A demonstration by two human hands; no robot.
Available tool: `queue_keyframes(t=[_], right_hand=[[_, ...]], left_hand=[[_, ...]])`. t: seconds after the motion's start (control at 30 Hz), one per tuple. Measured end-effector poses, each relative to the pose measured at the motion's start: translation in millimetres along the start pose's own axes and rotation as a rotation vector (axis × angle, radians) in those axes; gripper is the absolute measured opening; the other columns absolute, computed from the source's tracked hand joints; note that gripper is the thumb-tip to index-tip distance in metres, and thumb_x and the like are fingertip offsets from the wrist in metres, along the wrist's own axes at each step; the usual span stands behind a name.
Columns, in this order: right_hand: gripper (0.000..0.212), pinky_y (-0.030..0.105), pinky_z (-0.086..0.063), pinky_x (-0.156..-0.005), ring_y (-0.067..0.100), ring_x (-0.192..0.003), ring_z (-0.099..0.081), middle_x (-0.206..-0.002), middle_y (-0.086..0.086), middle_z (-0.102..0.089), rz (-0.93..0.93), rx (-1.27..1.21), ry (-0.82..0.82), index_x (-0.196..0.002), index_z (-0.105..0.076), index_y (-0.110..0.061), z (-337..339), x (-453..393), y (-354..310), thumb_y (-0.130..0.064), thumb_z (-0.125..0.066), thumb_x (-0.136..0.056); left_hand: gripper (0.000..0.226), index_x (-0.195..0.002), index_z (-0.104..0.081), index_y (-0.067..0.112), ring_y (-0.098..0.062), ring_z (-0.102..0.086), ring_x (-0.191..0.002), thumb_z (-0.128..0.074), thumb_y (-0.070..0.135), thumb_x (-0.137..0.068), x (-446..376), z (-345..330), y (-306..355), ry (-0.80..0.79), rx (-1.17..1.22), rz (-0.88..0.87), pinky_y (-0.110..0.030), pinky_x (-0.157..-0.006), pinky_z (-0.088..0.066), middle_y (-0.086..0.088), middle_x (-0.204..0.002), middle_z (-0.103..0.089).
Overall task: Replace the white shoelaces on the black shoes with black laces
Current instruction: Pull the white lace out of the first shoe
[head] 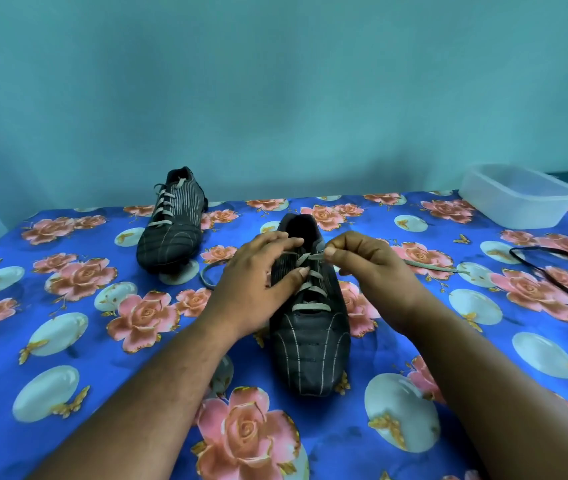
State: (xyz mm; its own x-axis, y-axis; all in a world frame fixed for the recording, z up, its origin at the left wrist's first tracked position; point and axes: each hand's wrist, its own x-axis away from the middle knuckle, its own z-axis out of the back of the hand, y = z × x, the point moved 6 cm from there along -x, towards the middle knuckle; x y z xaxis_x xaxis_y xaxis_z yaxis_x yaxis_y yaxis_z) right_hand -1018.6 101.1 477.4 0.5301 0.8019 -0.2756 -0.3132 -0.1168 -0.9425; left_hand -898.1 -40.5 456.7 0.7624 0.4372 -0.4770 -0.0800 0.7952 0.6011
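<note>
The near shoe sits stiff under the flat left hand while, at three o'clock, right fingers pinch its soft, floppy white lace.

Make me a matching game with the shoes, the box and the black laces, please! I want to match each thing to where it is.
Things:
1. near shoe
2. far shoe
3. plastic box
4. black laces

Places:
A. far right corner of the table
B. between the two hands
C. lying loose at the right edge
D. back left, alone, white lace fully threaded

Pairs: 1-B, 2-D, 3-A, 4-C
</note>
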Motion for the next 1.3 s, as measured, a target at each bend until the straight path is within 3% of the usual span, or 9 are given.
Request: queue_keyframes(t=[0.1,0.27,0.43,0.57,0.8,0.93,1.03,1.2,1.3], right_hand=[[0.027,0.014,-0.043,-0.066,0.003,-0.066,-0.052,-0.068,-0.009,-0.057,-0.015,-0.069,-0.007,-0.079,-0.059,-0.01,-4.9,1.0,-1.0,-0.023,-0.056,-0.102],[0.018,0.022,-0.038,-0.054,0.007,-0.056,-0.047,-0.064,-0.012,-0.063,0.1,0.366,0.123,-0.074,-0.07,-0.027,2.0,-0.9,-0.5,-0.036,-0.077,-0.088],[0.02,0.022,-0.053,-0.074,0.01,-0.075,-0.064,-0.078,0.004,-0.071,-0.02,-0.006,0.03,-0.087,-0.071,-0.007,2.2,-0.2,2.3,-0.024,-0.065,-0.097],[0.026,0.031,-0.042,-0.076,0.012,-0.07,-0.05,-0.071,0.0,-0.057,-0.046,-0.176,0.048,-0.081,-0.06,-0.01,6.9,-1.9,-2.5,-0.025,-0.056,-0.102],[0.021,0.022,-0.028,-0.048,0.009,-0.049,-0.036,-0.052,0.0,-0.048,-0.01,0.395,0.125,-0.079,-0.071,-0.021,6.8,-0.8,0.4,-0.039,-0.078,-0.087],[0.018,0.017,-0.043,-0.07,0.011,-0.072,-0.051,-0.072,0.002,-0.058,0.033,0.019,0.164,-0.081,-0.065,-0.015,12.0,-1.2,-7.6,-0.02,-0.065,-0.098],[0.02,0.031,-0.044,-0.074,0.019,-0.07,-0.049,-0.065,0.0,-0.049,0.004,-0.281,0.196,-0.077,-0.051,-0.013,17.6,-4.3,-2.2,-0.017,-0.056,-0.096],[0.035,0.024,-0.027,-0.048,0.01,-0.047,-0.033,-0.055,-0.001,-0.044,-0.056,0.428,0.158,-0.075,-0.064,-0.018,14.4,-1.4,1.6,-0.049,-0.07,-0.091],[0.031,0.019,-0.027,-0.047,0.009,-0.049,-0.031,-0.055,-0.001,-0.041,0.016,0.307,0.147,-0.075,-0.067,-0.011,11.3,1.1,-8.4,-0.037,-0.07,-0.094]], left_hand=[[0.047,-0.135,-0.061,0.035,-0.004,-0.047,-0.129,-0.066,0.053,-0.092,2.9,1.1,6.0,-0.016,-0.032,0.008,-0.032,-0.112,-0.037,0.016,-0.137,-0.055],[0.061,-0.148,-0.049,0.038,-0.008,-0.038,-0.143,-0.057,0.057,-0.09,3.0,-0.3,7.0,-0.035,-0.068,0.027,-0.04,-0.119,-0.032,0.009,-0.152,-0.046],[0.052,-0.145,-0.05,0.043,-0.007,-0.037,-0.145,-0.042,0.061,-0.097,3.7,-8.8,12.4,-0.131,-0.11,-0.051,-0.043,-0.119,-0.032,0.015,-0.158,-0.04],[0.058,-0.135,-0.055,0.037,-0.012,-0.048,-0.132,-0.042,0.073,-0.091,1.6,-3.1,11.5,-0.057,-0.222,-0.069,-0.047,-0.108,-0.041,0.013,-0.142,-0.049],[0.059,-0.131,-0.053,0.038,-0.014,-0.049,-0.128,-0.04,0.074,-0.086,2.9,-2.4,18.3,0.011,-0.294,-0.015,-0.044,-0.103,-0.041,0.011,-0.137,-0.049],[0.061,-0.132,-0.052,0.037,-0.017,-0.046,-0.132,-0.037,0.074,-0.085,2.5,-5.9,17.9,0.02,-0.315,0.021,-0.046,-0.106,-0.039,0.008,-0.142,-0.048],[0.062,-0.131,-0.053,0.038,-0.016,-0.043,-0.135,-0.038,0.075,-0.084,3.8,-5.9,15.9,0.015,-0.235,0.032,-0.045,-0.109,-0.037,0.009,-0.145,-0.046],[0.059,-0.132,-0.054,0.039,-0.014,-0.041,-0.137,-0.044,0.073,-0.085,2.6,-7.3,13.1,0.019,-0.21,0.038,-0.046,-0.111,-0.037,0.01,-0.145,-0.046],[0.059,-0.131,-0.054,0.041,-0.013,-0.042,-0.137,-0.044,0.075,-0.084,2.5,-6.6,11.1,0.025,-0.197,0.045,-0.048,-0.11,-0.038,0.01,-0.143,-0.047]])
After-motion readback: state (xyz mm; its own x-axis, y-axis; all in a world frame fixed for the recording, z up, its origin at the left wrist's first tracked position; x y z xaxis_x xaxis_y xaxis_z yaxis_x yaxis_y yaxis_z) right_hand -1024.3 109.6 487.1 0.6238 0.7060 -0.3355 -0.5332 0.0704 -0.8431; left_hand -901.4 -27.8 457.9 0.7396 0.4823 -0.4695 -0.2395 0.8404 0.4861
